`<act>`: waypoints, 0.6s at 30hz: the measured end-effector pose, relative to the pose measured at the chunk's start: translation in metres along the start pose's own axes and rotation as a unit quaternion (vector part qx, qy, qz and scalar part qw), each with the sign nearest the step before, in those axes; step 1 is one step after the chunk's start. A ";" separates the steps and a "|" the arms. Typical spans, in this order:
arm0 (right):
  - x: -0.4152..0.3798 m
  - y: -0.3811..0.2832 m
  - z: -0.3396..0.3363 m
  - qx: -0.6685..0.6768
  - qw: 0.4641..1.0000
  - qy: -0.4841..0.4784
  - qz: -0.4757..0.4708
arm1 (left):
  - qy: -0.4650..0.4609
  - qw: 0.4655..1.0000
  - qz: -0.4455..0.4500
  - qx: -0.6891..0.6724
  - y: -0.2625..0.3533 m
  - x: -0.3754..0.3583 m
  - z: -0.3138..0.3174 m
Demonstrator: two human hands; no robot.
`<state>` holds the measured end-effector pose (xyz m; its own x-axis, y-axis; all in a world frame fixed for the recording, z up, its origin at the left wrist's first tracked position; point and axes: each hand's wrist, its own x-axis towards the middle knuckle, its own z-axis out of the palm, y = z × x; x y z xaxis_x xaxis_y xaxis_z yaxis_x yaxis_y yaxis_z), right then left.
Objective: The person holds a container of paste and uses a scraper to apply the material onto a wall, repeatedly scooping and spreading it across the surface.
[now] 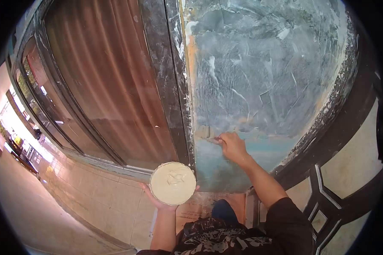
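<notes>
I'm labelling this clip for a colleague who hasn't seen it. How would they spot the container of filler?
Start at the tall grey-blue patched wall panel and drop to its lower left corner. There the left hand holds up a round tub from beneath. It is the only pale cream disc in view, full of smooth paste.

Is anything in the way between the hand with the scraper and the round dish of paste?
Nothing visible is. The right hand presses a small scraper against the smeared wall. The left hand holds the dish of paste below and to the left, with only open air between them.
</notes>
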<state>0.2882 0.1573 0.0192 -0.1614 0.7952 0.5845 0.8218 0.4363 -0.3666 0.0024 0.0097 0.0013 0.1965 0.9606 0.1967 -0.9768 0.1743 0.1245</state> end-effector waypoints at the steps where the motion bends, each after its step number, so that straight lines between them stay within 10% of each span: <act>1: -0.002 0.001 0.006 -0.020 0.999 -0.035 0.011 | 0.003 1.000 0.004 0.015 0.000 0.000 -0.002; 12: 0.021 -0.012 -0.026 0.033 0.997 0.074 0.019 | 0.016 0.998 0.009 -0.058 0.000 -0.004 0.006; 18: 0.003 -0.030 -0.040 0.176 0.983 -0.048 -0.037 | -0.001 1.000 0.005 0.015 -0.001 0.000 0.001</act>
<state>0.2850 0.1298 0.0611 -0.2773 0.7847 0.5543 0.5695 0.5989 -0.5630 0.0033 0.0095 0.0023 0.1878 0.9615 0.2005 -0.9756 0.1590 0.1511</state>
